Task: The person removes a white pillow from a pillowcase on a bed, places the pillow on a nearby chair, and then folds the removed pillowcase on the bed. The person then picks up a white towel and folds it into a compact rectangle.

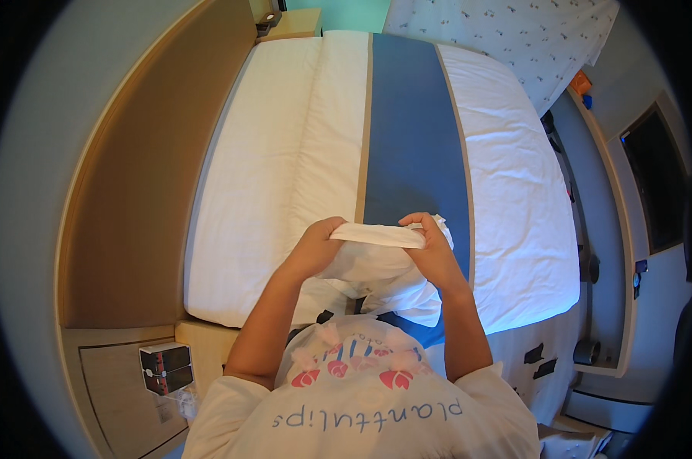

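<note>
A white cloth (377,234), perhaps a pillowcase, is stretched between my two hands in front of my body. My left hand (322,246) grips the left end of its folded edge. At the right end, my right hand (429,244) pinches the same edge, thumb hidden partly by the cloth. The rest of the cloth hangs in loose folds below the edge, down toward my lap. Behind it lies a bed with a white duvet (265,172) and a blue bed runner (412,126) with tan borders.
A brown padded headboard (151,189) runs along the left. At lower left a black box (166,368) sits on a bedside surface. A patterned white curtain (495,40) hangs at the back right. A wall-mounted television (655,178) and a long shelf (616,229) are on the right.
</note>
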`<state>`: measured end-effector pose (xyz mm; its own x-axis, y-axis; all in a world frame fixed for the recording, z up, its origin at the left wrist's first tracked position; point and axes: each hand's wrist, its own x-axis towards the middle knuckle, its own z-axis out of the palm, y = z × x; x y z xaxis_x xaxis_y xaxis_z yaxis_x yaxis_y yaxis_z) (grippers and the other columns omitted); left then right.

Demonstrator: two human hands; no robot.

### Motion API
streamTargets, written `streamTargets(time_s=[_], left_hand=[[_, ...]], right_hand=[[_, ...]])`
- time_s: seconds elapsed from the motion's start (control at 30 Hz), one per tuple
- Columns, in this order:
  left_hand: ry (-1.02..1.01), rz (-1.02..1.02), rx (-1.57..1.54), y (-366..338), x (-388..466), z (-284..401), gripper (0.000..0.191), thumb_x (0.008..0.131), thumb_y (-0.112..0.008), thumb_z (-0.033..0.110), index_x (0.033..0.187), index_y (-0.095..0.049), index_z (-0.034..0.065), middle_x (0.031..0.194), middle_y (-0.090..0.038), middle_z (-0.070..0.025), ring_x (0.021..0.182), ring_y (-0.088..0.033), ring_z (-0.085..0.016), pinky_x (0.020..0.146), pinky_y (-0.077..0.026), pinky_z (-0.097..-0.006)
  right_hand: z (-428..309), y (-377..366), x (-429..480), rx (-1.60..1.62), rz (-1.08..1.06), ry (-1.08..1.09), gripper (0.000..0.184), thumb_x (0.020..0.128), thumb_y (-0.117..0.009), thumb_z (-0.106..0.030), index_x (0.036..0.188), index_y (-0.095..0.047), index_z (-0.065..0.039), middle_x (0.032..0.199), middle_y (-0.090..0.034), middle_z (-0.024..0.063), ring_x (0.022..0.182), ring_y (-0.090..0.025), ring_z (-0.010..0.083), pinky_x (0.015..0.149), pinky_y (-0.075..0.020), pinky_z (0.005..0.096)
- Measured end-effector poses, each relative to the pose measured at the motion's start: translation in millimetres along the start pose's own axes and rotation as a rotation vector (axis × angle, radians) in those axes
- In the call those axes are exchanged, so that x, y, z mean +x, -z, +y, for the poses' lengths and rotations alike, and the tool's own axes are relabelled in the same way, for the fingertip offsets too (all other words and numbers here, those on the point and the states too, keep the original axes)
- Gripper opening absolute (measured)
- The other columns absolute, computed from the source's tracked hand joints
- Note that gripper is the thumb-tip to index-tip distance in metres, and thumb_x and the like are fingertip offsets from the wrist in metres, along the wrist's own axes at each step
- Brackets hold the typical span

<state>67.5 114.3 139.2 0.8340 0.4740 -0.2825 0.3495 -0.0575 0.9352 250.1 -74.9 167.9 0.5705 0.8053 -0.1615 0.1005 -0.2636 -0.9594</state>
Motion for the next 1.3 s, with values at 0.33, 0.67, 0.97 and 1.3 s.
streamTargets(time_s=[0.33, 0.67, 0.97, 1.3], left_hand=[[-0.121, 0.045, -0.197, -13, -3, 29, 0.022, 0.104, -0.063, 0.013, 0.123, -0.067, 0.0021, 0.109, -0.069, -0.0024, 0.102, -0.062, -0.012, 0.089, -0.050, -0.0307], [0.078, -0.008, -0.117, -12, -8, 22, 0.021, 0.104, -0.068, 0.019, 0.112, -0.074, 0.0007, 0.098, -0.071, -0.0029, 0.085, -0.062, -0.012, 0.076, -0.051, -0.0306], [-0.069, 0.239, -0.383, -27, 3, 22, 0.022, 0.105, -0.070, 0.024, 0.108, -0.068, 0.0023, 0.096, -0.070, -0.0024, 0.085, -0.063, -0.009, 0.073, -0.052, -0.0283], [-0.091, 0.213, -0.283, -25, -4, 27, 0.020, 0.099, -0.077, 0.019, 0.104, -0.069, 0.0021, 0.093, -0.071, -0.0029, 0.083, -0.064, -0.008, 0.072, -0.053, -0.0282]], right_hand=[[4, 12, 1, -0.128, -0.020, 0.223, 0.017, 0.087, -0.079, 0.002, 0.102, -0.074, -0.003, 0.104, -0.067, 0.0046, 0.098, -0.064, 0.0174, 0.086, -0.0516, 0.0301], [27, 13, 23, -0.485, 0.316, 0.404, 0.033, 0.086, -0.078, -0.002, 0.118, -0.071, -0.002, 0.123, -0.064, 0.0187, 0.115, -0.062, 0.0373, 0.100, -0.0502, 0.0422], [23, -43, -14, -0.213, 0.178, 0.443, 0.029, 0.091, -0.082, -0.014, 0.110, -0.064, -0.002, 0.112, -0.065, 0.0148, 0.105, -0.065, 0.0339, 0.092, -0.0534, 0.0425], [42, -50, -1, -0.034, 0.162, 0.238, 0.018, 0.098, -0.076, -0.013, 0.107, -0.065, -0.001, 0.099, -0.071, 0.0094, 0.090, -0.071, 0.0197, 0.081, -0.0567, 0.0317]])
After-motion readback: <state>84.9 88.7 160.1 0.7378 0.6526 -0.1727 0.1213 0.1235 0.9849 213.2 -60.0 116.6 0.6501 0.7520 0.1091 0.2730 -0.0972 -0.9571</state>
